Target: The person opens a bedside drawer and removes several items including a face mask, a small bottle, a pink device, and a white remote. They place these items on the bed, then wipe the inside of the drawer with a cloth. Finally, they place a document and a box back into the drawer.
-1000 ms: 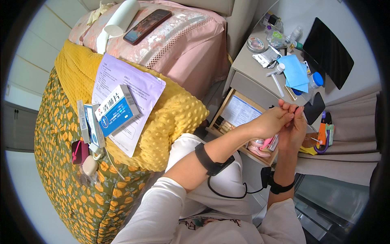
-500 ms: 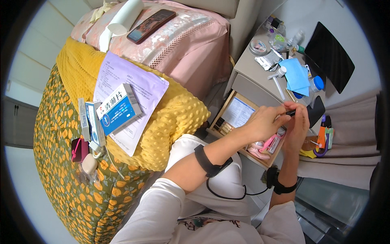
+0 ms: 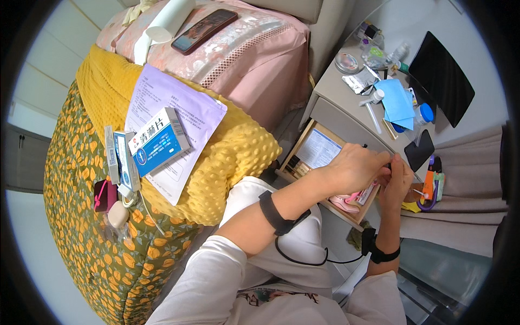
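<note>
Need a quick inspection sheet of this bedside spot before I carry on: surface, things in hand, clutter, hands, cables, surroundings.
Surface: grey bedside table, its drawer pulled open.
Job's things: a small dark item pinched between both hands over the drawer, too small to tell; a printed sheet and pink items lie in the drawer.
Clutter: blue cloth, foil packet, small bottles and a dark tablet on the table.
Hands: left hand and right hand meet, fingers closed on the item.
Cables: black cable runs between the two wrist bands.
Surroundings: bed with a yellow blanket, medicine boxes, a lilac paper and a phone.
</note>
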The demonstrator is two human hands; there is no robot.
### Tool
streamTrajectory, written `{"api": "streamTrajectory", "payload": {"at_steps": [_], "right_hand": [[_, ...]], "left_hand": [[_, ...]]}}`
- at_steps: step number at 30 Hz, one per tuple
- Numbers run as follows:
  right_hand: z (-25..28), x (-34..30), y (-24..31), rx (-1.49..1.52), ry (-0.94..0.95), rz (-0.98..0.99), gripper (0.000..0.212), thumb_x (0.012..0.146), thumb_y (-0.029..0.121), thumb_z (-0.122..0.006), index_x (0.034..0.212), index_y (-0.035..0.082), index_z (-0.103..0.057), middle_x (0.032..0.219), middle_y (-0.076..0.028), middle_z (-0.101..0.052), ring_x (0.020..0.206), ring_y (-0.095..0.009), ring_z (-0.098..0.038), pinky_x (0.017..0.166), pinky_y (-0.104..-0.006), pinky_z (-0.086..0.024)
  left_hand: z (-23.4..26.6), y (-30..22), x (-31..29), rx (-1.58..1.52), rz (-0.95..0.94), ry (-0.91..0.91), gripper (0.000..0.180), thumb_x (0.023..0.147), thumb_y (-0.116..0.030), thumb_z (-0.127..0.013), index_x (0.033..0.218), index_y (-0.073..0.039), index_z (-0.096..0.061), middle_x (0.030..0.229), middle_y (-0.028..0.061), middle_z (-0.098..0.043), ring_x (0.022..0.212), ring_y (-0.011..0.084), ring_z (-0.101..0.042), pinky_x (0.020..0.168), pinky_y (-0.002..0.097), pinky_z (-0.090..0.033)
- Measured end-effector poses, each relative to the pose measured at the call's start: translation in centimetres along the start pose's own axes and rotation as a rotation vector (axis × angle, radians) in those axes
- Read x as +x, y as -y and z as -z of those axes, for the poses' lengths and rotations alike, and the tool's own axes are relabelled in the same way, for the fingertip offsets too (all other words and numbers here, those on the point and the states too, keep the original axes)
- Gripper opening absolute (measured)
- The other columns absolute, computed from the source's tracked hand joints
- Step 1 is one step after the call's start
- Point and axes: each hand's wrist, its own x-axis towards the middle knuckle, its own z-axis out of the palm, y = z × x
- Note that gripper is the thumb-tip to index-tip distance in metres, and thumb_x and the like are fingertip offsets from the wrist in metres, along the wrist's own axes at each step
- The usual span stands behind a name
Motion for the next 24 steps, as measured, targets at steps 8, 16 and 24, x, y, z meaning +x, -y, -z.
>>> {"api": "streamTrajectory", "payload": {"at_steps": [8,16,24], "right_hand": [[2.9,1.1,2.1,0.255,0.063,0.225,0.036,0.097,0.019,-0.046,0.064,0.007,-0.037,0.053,0.002,-0.032,0.043,-0.006,-0.027,0.039,-0.0223,-0.023],[3.8,0.0,1.6,0.085,0.128,0.142,0.029,0.099,0.027,-0.041,0.077,0.008,-0.042,0.064,0.001,-0.038,0.055,-0.006,-0.034,0.049,-0.0207,-0.029],[-4.0,-0.6,1.6,-0.813,0.053,0.645,0.020,0.084,0.018,-0.063,0.096,0.006,-0.052,0.092,-0.009,-0.046,0.084,-0.022,-0.047,0.074,-0.0351,-0.034]], "left_hand": [[1.4,0.6,-0.4,-0.153,0.019,0.028,0.018,0.089,-0.021,-0.054,0.090,-0.003,-0.056,0.077,0.0210,-0.060,0.074,0.0376,-0.059,0.062,0.0431,-0.044],[1.1,1.8,0.0,-1.066,0.226,0.055,0.031,0.098,-0.033,-0.043,0.099,-0.004,-0.053,0.068,-0.0031,-0.042,0.059,0.0097,-0.036,0.056,0.0244,-0.033],[-0.3,2.4,1.0,-1.806,0.237,-0.216,0.031,0.100,-0.036,-0.035,0.112,-0.009,-0.046,0.101,0.0109,-0.056,0.090,0.0206,-0.057,0.079,0.0340,-0.050]]}}
